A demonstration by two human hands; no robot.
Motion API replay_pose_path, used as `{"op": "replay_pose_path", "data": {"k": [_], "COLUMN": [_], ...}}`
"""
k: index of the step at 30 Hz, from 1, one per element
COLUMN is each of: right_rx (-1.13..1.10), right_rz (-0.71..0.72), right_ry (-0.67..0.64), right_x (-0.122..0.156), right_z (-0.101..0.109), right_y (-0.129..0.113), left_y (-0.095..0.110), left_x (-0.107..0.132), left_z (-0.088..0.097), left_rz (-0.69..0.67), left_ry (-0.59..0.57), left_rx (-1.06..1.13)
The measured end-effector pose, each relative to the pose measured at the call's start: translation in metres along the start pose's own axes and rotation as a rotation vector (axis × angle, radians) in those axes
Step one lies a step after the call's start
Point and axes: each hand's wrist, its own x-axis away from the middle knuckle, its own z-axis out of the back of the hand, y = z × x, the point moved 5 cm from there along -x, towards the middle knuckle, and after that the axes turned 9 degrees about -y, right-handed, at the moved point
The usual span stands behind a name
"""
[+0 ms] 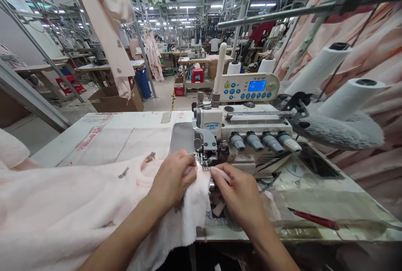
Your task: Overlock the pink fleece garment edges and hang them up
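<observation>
A pale pink fleece garment with small dark prints lies across the white sewing table. My left hand rests on the fabric with fingers curled, pinching its edge just before the presser foot. My right hand grips the same fabric edge on the right, fingers pressed together by the foot. The white overlock sewing machine stands right behind both hands.
Red-handled scissors lie on the table at right. White thread cones and hanging pink fabric fill the right side. A control panel sits atop the machine. A cardboard box, other tables and hanging garments stand beyond.
</observation>
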Motion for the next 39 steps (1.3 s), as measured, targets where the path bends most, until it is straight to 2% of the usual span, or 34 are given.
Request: {"op": "replay_pose_path", "data": {"k": [9, 19, 29, 35, 37, 39], "right_rx": [0.011, 0.015, 0.258, 0.392, 0.459, 0.488], "right_rz": [0.058, 0.083, 0.175, 0.219, 0.251, 0.293], "right_ry": [0.151, 0.104, 0.287, 0.342, 0.422, 0.558], "right_x": [0.006, 0.007, 0.012, 0.014, 0.024, 0.042], "right_z": [-0.006, -0.007, -0.019, -0.020, -0.013, -0.004], "right_y": [-0.002, -0.001, -0.004, -0.009, -0.016, -0.022], "left_y": [0.001, 0.001, -0.005, -0.005, -0.004, -0.004], "left_x": [-0.006, -0.006, -0.009, -0.008, -0.008, -0.008], "left_z": [0.002, 0.001, -0.001, 0.001, 0.002, 0.003], "left_rz": [-0.016, -0.073, -0.051, -0.035, -0.024, -0.011], "left_ry": [0.021, 0.029, 0.058, 0.063, 0.065, 0.062], "left_rx": [0.008, 0.027, -0.013, -0.010, -0.014, -0.019]}}
